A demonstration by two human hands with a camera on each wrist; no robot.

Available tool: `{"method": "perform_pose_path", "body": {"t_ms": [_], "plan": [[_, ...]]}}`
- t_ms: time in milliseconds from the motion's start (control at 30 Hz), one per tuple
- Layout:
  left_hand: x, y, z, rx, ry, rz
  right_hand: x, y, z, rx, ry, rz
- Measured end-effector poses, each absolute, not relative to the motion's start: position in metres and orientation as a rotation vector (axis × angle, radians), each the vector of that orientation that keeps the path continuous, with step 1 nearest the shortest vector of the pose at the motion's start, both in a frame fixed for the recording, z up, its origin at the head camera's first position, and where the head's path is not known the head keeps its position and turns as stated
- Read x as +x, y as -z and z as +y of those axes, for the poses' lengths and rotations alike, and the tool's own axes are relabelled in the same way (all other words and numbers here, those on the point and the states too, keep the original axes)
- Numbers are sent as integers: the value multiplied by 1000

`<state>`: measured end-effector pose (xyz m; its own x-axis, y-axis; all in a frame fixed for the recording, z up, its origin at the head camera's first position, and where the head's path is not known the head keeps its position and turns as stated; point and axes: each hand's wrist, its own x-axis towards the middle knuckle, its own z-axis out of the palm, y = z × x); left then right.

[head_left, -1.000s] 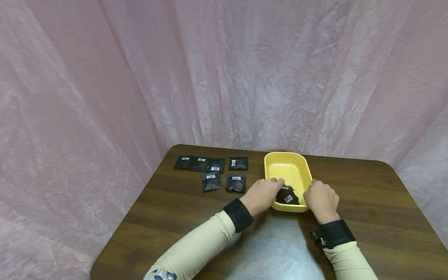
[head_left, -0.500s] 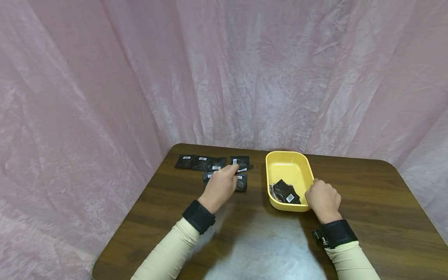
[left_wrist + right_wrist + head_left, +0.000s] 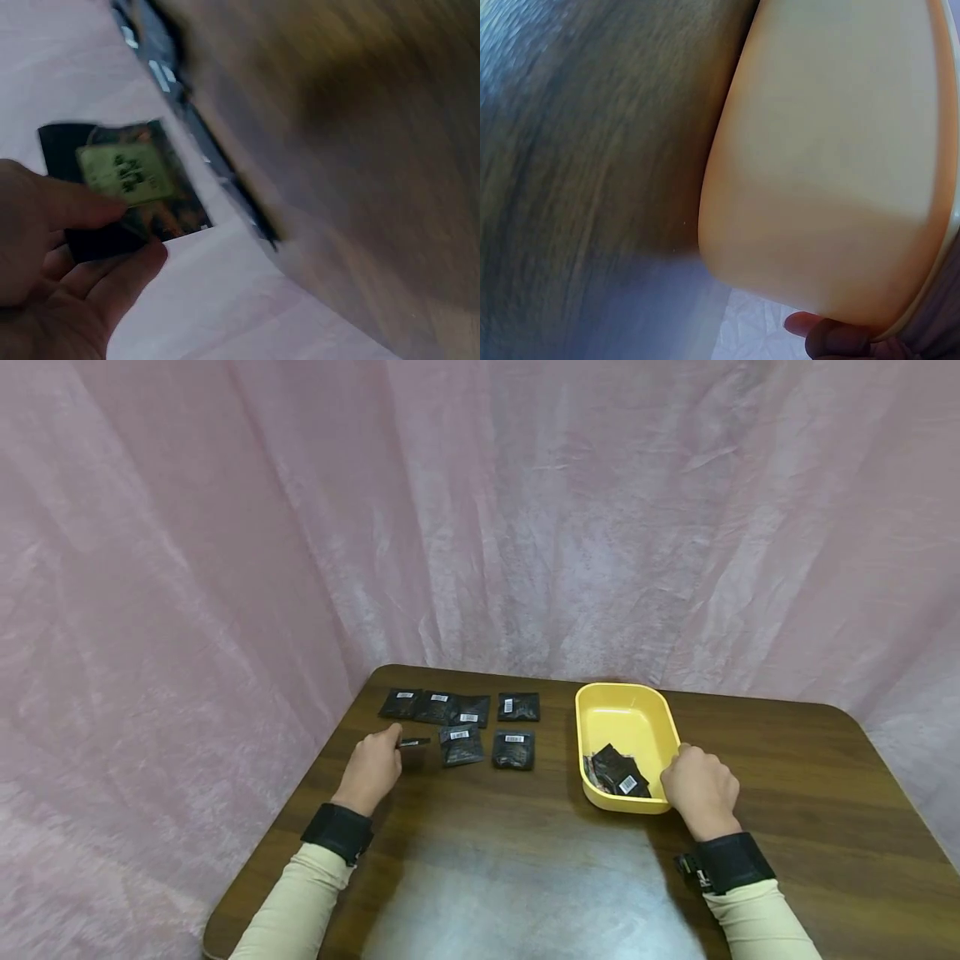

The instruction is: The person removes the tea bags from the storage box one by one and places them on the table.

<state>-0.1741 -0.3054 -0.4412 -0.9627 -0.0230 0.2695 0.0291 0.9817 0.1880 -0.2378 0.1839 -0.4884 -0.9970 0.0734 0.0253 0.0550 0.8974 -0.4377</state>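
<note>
My left hand (image 3: 371, 770) pinches a small black square sachet (image 3: 139, 180) between thumb and fingers, held above the table's left side. In the left wrist view the sachet's face shows a pale yellowish panel with dark marks. My right hand (image 3: 701, 785) grips the right rim of a yellow plastic tub (image 3: 628, 807); the fingertips (image 3: 804, 322) show at the tub's edge in the right wrist view. Inside the tub's near end lie several black sachets (image 3: 619, 770), one with a white barcode label.
Several black sachets with barcode labels lie flat on the wooden table (image 3: 480, 827): an overlapping back row (image 3: 435, 707), a single sachet (image 3: 518, 707) right of it, and two nearer ones, one a sachet (image 3: 513, 750) left of the tub. A pink curtain (image 3: 480, 527) hangs behind.
My left hand has come out of the tub with a sachet and moved left, past the laid-out sachets, to the table's left side. The right hand keeps its hold on the tub.
</note>
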Motion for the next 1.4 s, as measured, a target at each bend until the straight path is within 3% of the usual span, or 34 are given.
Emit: {"method": "perform_pose_path", "body": {"t_ms": [900,1400], "plan": [[-213,471,-312,-219,-42,-3196,-239,490,185,-117,-667,-3038],[-219,479,-322,-267,250,-3306,-240,490,186,-112,-677,-3044]]}}
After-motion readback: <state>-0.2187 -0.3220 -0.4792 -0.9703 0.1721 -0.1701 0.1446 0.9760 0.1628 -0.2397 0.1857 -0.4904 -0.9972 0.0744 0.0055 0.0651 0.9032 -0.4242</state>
